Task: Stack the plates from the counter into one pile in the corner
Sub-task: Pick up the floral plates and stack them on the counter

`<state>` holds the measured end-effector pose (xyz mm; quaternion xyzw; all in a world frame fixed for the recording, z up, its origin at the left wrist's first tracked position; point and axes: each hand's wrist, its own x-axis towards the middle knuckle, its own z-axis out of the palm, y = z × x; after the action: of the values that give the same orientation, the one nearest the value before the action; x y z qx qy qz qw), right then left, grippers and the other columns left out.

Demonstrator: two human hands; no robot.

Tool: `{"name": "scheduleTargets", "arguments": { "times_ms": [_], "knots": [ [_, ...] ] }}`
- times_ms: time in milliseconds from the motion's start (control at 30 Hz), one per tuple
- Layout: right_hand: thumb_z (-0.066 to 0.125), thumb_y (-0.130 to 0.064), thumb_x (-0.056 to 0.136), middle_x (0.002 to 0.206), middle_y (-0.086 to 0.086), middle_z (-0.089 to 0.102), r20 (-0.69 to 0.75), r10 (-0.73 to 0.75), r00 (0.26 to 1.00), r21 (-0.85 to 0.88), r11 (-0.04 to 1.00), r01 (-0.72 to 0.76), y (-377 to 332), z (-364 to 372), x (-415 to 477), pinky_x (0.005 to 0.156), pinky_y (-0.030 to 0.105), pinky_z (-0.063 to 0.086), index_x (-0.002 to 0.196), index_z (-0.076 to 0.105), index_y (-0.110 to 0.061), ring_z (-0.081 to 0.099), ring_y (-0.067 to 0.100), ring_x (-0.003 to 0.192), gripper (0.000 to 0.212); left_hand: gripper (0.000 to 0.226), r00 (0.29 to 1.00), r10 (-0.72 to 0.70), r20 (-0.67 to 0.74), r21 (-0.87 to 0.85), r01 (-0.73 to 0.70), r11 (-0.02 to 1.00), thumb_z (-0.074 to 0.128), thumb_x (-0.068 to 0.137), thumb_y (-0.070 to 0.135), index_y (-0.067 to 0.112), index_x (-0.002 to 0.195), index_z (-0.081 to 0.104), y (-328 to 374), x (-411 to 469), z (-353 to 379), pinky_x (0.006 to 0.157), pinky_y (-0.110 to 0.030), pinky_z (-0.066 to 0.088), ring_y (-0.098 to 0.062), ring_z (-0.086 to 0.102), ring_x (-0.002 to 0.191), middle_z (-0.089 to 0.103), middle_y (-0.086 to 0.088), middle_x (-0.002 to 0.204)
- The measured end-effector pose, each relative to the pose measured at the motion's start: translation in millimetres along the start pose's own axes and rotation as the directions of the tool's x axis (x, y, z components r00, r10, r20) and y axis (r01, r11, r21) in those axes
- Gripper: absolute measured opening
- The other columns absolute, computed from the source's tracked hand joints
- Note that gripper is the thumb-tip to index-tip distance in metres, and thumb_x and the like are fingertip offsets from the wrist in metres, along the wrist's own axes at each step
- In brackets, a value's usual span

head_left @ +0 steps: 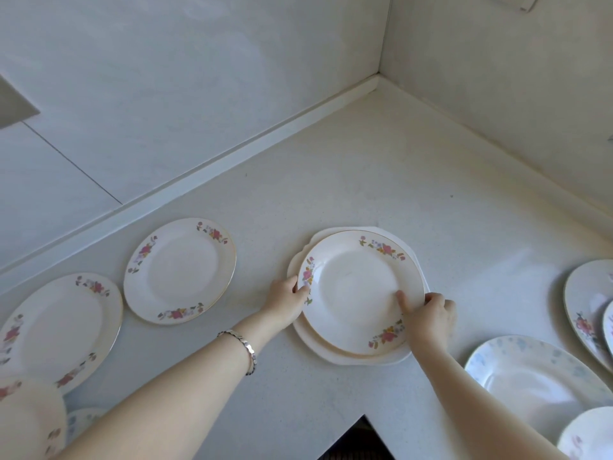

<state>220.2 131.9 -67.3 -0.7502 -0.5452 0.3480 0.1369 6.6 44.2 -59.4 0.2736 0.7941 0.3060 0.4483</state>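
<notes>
A round white plate with pink flower sprays lies on top of a larger plain white plate with a wavy rim on the pale counter. My left hand grips the flowered plate's left rim. My right hand holds its right rim, thumb lying on the plate's face. Two more flowered plates lie to the left, one near the backsplash and one at the left edge. The counter's corner is at the upper right, well behind the pile.
A blue-patterned white plate lies at the right front, with a flowered plate beyond it and a small one at the bottom right. More plates sit at the bottom left. The counter's inner edge drops off between my arms.
</notes>
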Motion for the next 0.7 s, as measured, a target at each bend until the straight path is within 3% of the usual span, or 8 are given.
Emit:
{"name": "scheduleTargets", "arguments": {
  "times_ms": [133,233,300,433,500,567,633,700],
  "knots": [
    [0.064,-0.047,0.079,0.13,0.016,0.036,0.0,0.025,1.0,-0.023,0.999,-0.025,-1,-1,-1,0.104,0.045,0.032,0.112,0.05,-0.005,0.032,0.035,0.123,0.055,0.021,0.994,0.017,-0.11,0.047,-0.012,0.999,0.053,0.088,0.019,0.006,0.104,0.06,-5,-1,-6,0.078,-0.031,0.043,-0.023,0.056,0.092,0.057,-0.015,0.097],
    [0.062,-0.044,0.081,0.121,0.018,0.045,0.081,0.047,0.996,0.035,0.998,-0.05,-1,-1,0,0.09,0.046,0.045,0.112,0.046,-0.003,0.048,0.035,0.108,0.054,0.049,0.786,-0.398,-0.473,-0.34,0.254,0.905,0.053,0.089,0.011,-0.002,0.135,0.04,-13,-7,-25,0.102,-0.037,0.038,-0.033,0.048,0.125,0.046,-0.021,0.137],
    [0.061,-0.044,0.082,0.117,0.017,0.047,0.109,0.06,0.992,0.072,0.995,-0.068,-2,-1,0,0.084,0.048,0.048,0.112,0.044,-0.004,0.054,0.036,0.099,0.052,0.024,0.682,-0.625,-0.379,-0.721,0.206,0.662,0.045,0.091,0.006,0.0,0.112,0.054,-29,-9,-51,0.096,-0.032,0.042,-0.029,0.055,0.111,0.054,-0.017,0.124],
    [0.059,-0.045,0.083,0.119,0.017,0.046,0.108,0.067,0.992,0.06,0.995,-0.074,-4,-1,-1,0.086,0.049,0.048,0.114,0.043,-0.004,0.054,0.037,0.099,0.053,0.014,0.731,-0.658,-0.178,-0.982,-0.087,0.17,0.04,0.098,0.019,0.013,0.096,0.053,-49,-9,-92,0.09,-0.02,0.045,-0.011,0.047,0.092,0.049,0.0,0.093],
    [0.059,-0.045,0.083,0.119,0.017,0.046,0.101,0.065,0.993,0.053,0.996,-0.07,-5,-1,-3,0.086,0.05,0.048,0.114,0.043,-0.004,0.055,0.037,0.098,0.053,0.021,0.73,-0.663,-0.165,-0.986,-0.108,0.125,0.043,0.098,0.02,0.016,0.077,0.046,-55,-9,-99,0.065,-0.011,0.05,-0.007,0.051,0.074,0.049,0.004,0.078],
    [0.058,-0.045,0.083,0.119,0.016,0.046,0.092,0.065,0.994,0.048,0.996,-0.07,-5,-1,-3,0.086,0.05,0.048,0.114,0.043,-0.004,0.055,0.037,0.098,0.054,0.028,0.745,-0.65,-0.151,-0.988,-0.083,0.134,0.042,0.098,0.016,0.022,0.071,0.041,-64,-7,-101,0.032,-0.006,0.033,0.002,0.051,0.049,0.052,0.011,0.064],
    [0.059,-0.045,0.083,0.118,0.016,0.046,0.092,0.067,0.994,0.05,0.996,-0.072,-6,-1,-4,0.085,0.05,0.049,0.113,0.043,-0.004,0.055,0.037,0.096,0.053,0.033,0.755,-0.639,-0.149,-0.986,-0.062,0.157,0.039,0.099,0.008,0.023,0.07,0.041,-66,-9,-102,0.03,-0.005,0.03,0.004,0.053,0.036,0.055,0.012,0.064],
    [0.06,-0.044,0.083,0.117,0.016,0.047,0.095,0.069,0.993,0.058,0.995,-0.075,-5,-3,-3,0.083,0.048,0.049,0.112,0.044,-0.004,0.055,0.034,0.091,0.052,0.034,0.75,-0.64,-0.166,-0.981,-0.06,0.185,0.038,0.098,0.0,0.021,0.07,0.041,-55,-17,-105,0.044,0.004,0.037,0.002,0.061,0.064,0.056,0.008,0.085]
  ]
}}
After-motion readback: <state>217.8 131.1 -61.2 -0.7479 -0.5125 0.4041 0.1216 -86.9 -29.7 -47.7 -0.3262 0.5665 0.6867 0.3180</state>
